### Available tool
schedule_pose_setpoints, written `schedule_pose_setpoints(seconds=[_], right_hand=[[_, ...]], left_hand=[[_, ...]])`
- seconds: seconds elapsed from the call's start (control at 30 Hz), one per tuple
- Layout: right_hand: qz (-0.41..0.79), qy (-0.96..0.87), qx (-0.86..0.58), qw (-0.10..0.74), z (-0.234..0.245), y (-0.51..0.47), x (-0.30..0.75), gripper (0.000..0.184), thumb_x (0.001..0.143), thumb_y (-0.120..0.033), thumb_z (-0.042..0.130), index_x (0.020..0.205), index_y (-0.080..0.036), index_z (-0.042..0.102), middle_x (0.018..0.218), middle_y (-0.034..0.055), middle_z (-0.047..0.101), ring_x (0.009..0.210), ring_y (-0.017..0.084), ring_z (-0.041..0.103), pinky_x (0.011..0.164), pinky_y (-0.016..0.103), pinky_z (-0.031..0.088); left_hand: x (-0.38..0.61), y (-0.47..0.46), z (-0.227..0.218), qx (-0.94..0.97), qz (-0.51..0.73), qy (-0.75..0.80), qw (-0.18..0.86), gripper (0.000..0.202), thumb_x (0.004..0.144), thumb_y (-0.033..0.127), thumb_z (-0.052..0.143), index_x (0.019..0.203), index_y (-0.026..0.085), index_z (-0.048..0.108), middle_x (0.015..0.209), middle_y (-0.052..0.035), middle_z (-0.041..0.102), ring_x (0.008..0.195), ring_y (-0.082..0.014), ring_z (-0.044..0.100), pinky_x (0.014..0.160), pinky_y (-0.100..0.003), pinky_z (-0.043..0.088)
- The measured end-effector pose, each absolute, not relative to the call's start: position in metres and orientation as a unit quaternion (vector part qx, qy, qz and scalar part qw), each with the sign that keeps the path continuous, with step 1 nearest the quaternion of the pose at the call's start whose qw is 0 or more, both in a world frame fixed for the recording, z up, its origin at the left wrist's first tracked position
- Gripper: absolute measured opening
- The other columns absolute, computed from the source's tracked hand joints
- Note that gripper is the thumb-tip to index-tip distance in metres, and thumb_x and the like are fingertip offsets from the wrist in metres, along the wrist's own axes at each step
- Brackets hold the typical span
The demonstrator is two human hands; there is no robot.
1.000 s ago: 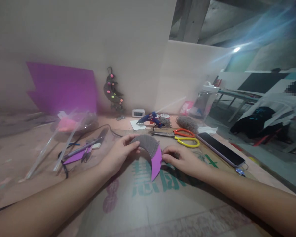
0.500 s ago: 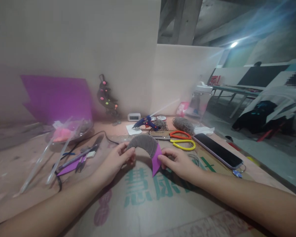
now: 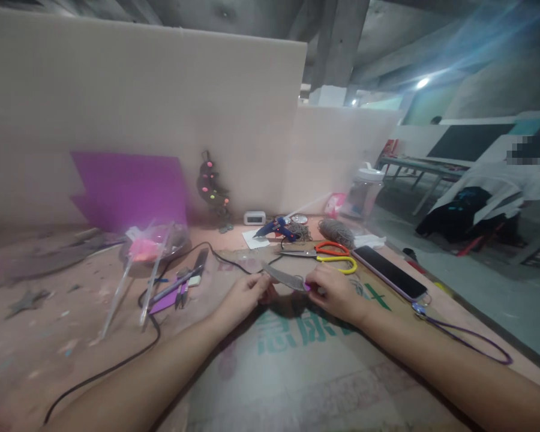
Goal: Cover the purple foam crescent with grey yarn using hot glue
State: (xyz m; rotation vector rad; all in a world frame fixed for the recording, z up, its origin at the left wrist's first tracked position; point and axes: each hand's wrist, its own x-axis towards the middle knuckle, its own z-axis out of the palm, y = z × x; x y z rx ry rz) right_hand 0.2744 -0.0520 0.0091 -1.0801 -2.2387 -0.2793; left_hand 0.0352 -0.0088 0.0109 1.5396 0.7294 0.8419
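Observation:
Both my hands hold a crescent-shaped piece [image 3: 284, 277] wound with grey twine, its purple tip showing by my right fingers. It is tilted nearly edge-on above a printed cardboard sheet [image 3: 297, 360]. My left hand [image 3: 244, 295] pinches its left end. The right end is pinched by my right hand [image 3: 335, 291]. Orange and yellow scissors [image 3: 330, 253] lie just behind my right hand.
A blue glue gun [image 3: 274, 228], a twine ball [image 3: 335, 230], a phone [image 3: 389, 273] with a purple cord, a small clock [image 3: 254, 218] and a decorated crescent ornament [image 3: 211, 186] stand behind. At left are purple sheets [image 3: 132, 189], glue sticks [image 3: 117, 294] and a black cable [image 3: 130, 354]. A person sits far right.
The crescent has been tipped from facing me to lying nearly flat and edge-on, still pinched at both ends. The camera has pulled back and up, so more of the table shows.

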Motion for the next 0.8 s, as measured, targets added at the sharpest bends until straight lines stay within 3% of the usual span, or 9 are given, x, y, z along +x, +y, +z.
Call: schedule_pose_setpoints(seconds=[0.17,0.3,0.43,0.53,0.6,0.67,0.73,0.8], right_hand=[[-0.205,-0.865,-0.388,0.244,0.012,-0.053,0.272,0.013,0.088,-0.014,0.047,0.082,-0.019,0.058,0.066,0.0028,0.055,0.064,0.017,0.044,0.062,0.03,0.033],[-0.201,-0.889,-0.363,0.193,0.013,-0.055,0.269,0.019,0.093,-0.017,0.043,0.087,-0.02,0.061,0.068,0.0028,0.057,0.065,0.017,0.045,0.066,0.032,0.033],[-0.2,-0.878,-0.387,0.199,0.013,-0.056,0.269,0.016,0.093,-0.023,0.046,0.087,-0.02,0.061,0.071,0.0041,0.059,0.068,0.018,0.049,0.067,0.033,0.036],[-0.18,-0.836,-0.445,0.266,0.012,-0.056,0.272,0.012,0.09,-0.03,0.053,0.091,-0.019,0.06,0.078,0.0066,0.062,0.074,0.021,0.054,0.069,0.034,0.042],[-0.133,-0.803,-0.478,0.331,0.01,-0.054,0.275,0.023,0.088,-0.033,0.058,0.107,-0.019,0.057,0.093,0.0104,0.064,0.083,0.023,0.058,0.075,0.039,0.046],[-0.061,-0.779,-0.496,0.38,0.007,-0.052,0.279,0.046,0.085,-0.032,0.061,0.127,-0.02,0.047,0.112,0.0148,0.061,0.097,0.026,0.059,0.086,0.045,0.047],[0.032,-0.768,-0.504,0.394,0.004,-0.049,0.282,0.067,0.083,-0.032,0.064,0.141,-0.021,0.033,0.129,0.0171,0.054,0.114,0.028,0.055,0.097,0.049,0.044],[0.138,-0.762,-0.502,0.385,0.001,-0.048,0.285,0.075,0.082,-0.032,0.065,0.146,-0.022,0.027,0.137,0.0161,0.049,0.127,0.028,0.048,0.104,0.049,0.039]], left_hand=[[0.035,-0.011,0.005,0.689,0.349,0.297,0.562,0.049,0.074,0.064,0.06,0.066,0.015,0.06,0.062,-0.0026,0.059,0.061,-0.0156,0.052,0.059,-0.025,0.039],[0.036,-0.012,0.002,0.672,0.34,0.322,0.574,0.037,0.079,0.05,0.061,0.079,0.013,0.063,0.067,-0.0021,0.061,0.062,-0.0147,0.053,0.06,-0.025,0.04],[0.034,-0.01,0.004,0.614,0.356,0.34,0.617,0.034,0.079,0.048,0.061,0.082,0.014,0.058,0.065,-0.0001,0.06,0.053,-0.0117,0.052,0.053,-0.024,0.04],[0.032,-0.01,0.007,0.593,0.364,0.381,0.609,0.037,0.077,0.051,0.061,0.082,0.015,0.055,0.056,0.0027,0.056,0.047,-0.0101,0.05,0.045,-0.02,0.035],[0.031,-0.01,0.008,0.589,0.376,0.385,0.603,0.038,0.076,0.052,0.062,0.082,0.016,0.053,0.055,0.0032,0.056,0.045,-0.0088,0.049,0.043,-0.019,0.034],[0.032,-0.012,0.007,0.589,0.379,0.378,0.605,0.04,0.076,0.054,0.063,0.084,0.016,0.052,0.057,0.0031,0.058,0.045,-0.0083,0.051,0.042,-0.018,0.034],[0.034,-0.013,0.005,0.586,0.383,0.388,0.6,0.043,0.076,0.058,0.06,0.083,0.017,0.049,0.055,0.0043,0.056,0.039,-0.0068,0.046,0.039,-0.017,0.031],[0.036,-0.013,0.002,0.604,0.372,0.401,0.58,0.041,0.078,0.056,0.059,0.082,0.018,0.048,0.05,0.0067,0.052,0.037,-0.0059,0.042,0.038,-0.017,0.029]])
